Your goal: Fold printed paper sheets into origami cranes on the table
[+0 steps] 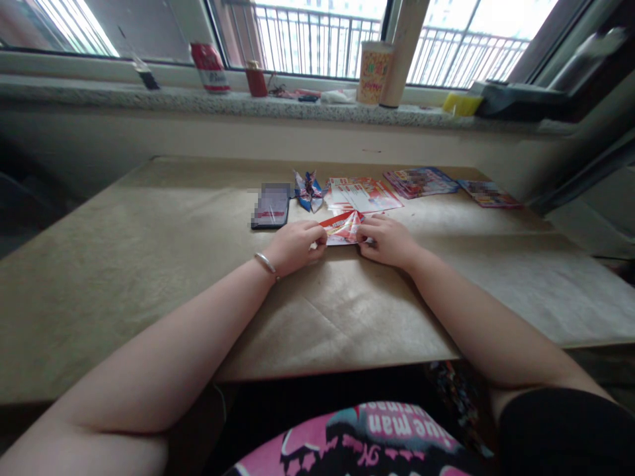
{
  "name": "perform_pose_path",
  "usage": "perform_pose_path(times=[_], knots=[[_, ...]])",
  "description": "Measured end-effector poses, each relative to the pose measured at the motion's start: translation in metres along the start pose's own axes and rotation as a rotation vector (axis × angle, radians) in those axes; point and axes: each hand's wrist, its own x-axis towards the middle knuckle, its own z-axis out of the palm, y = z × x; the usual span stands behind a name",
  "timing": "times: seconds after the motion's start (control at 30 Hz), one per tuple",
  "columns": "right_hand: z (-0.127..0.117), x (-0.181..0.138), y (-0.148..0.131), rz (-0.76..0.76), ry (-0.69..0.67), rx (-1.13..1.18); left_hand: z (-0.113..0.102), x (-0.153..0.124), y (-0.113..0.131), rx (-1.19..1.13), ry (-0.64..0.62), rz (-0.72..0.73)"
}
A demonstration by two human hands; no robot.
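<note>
Between my hands lies a folded sheet of glossy red and white printed paper (342, 228), low on the table. My left hand (300, 246), with a silver bangle at the wrist, pinches its left edge. The fingers of my right hand (385, 239) are curled onto its right side, partly hiding that end. Just beyond the paper is a fan of flat red and white printed sheets (364, 194). A folded blue and white paper shape (308, 190) with pointed flaps stands to their left. A dark phone (271, 205) rests near my left hand.
Colourful printed leaflets (421, 182) lie at the table's back right, with another leaflet (489, 194) beside them. On the stone windowsill (173, 102) stand a red and white can (210, 68), a red bottle (256, 79), a patterned paper cup (374, 73) and a yellow item (461, 104).
</note>
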Motion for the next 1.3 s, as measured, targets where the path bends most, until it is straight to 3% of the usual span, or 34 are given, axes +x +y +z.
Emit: perform_pose_path(times=[0.23,0.53,0.8,1.03,1.3], knots=[[-0.001,-0.001,0.002,0.008,-0.039,-0.023,0.001,-0.002,-0.001,-0.02,0.027,-0.017],[0.001,0.002,-0.008,0.046,0.017,0.03,0.006,-0.004,0.001,0.049,-0.094,0.176],[0.003,-0.005,0.018,0.073,0.172,0.079,0.001,-0.002,0.001,0.065,-0.186,0.061],[0.007,-0.004,0.015,-0.025,0.102,0.098,0.003,-0.003,0.003,0.133,-0.208,0.058],[0.009,-0.003,0.009,-0.056,-0.004,0.192,0.004,-0.006,0.01,0.155,-0.245,-0.08]])
